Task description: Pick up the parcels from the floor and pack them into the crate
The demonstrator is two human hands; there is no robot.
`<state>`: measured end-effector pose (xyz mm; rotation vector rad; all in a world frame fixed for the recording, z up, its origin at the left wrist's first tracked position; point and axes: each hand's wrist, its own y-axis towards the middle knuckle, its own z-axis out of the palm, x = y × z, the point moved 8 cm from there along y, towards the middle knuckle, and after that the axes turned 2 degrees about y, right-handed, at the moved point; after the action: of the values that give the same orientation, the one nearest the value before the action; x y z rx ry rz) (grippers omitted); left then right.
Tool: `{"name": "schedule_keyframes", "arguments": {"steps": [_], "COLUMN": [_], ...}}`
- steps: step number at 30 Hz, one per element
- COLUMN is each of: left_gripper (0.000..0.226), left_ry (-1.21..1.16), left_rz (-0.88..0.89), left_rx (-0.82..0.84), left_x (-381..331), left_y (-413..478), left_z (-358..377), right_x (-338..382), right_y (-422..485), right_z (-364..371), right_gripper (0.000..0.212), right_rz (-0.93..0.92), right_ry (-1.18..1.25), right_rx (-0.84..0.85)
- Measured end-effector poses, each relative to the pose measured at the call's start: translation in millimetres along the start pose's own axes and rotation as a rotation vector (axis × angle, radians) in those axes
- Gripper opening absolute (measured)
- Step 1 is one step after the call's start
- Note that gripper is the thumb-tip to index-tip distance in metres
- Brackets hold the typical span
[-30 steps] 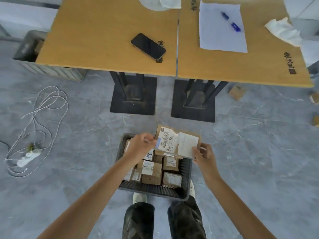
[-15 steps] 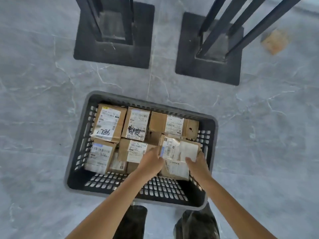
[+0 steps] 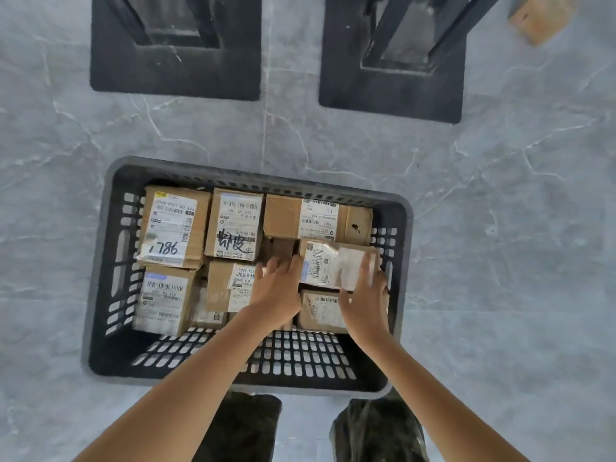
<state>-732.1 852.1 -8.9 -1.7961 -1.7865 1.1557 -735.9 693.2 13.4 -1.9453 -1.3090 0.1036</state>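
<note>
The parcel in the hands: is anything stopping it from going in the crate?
Nothing visible does. The parcel is down inside the crate, between the left hand and right hand, beside the other parcels.

Parcels [image 3: 171,225] fill the crate's [image 3: 253,171] far half, two table bases [image 3: 175,71] standing behind it.

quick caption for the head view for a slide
Left hand steadies and right hand holds a parcel in the packed crate.
</note>
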Motion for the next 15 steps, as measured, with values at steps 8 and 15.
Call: {"name": "schedule_keyframes", "arguments": {"steps": [8,15], "left_gripper": [0.086,0.050], "left_ry": [0.256,0.065], "left_rz": [-0.048,-0.078], "left_rx": [0.159,-0.067], "left_x": [7,4], "left_y": [0,4], "left_z": [32,35], "right_x": [11,8], "right_y": [-13,-1], "right_z": [42,14], "right_gripper": [0.081,0.050], "right_rz": [-0.228,-0.134], "right_ry": [-0.368,-0.096], "right_rx": [0.213,-0.042]}}
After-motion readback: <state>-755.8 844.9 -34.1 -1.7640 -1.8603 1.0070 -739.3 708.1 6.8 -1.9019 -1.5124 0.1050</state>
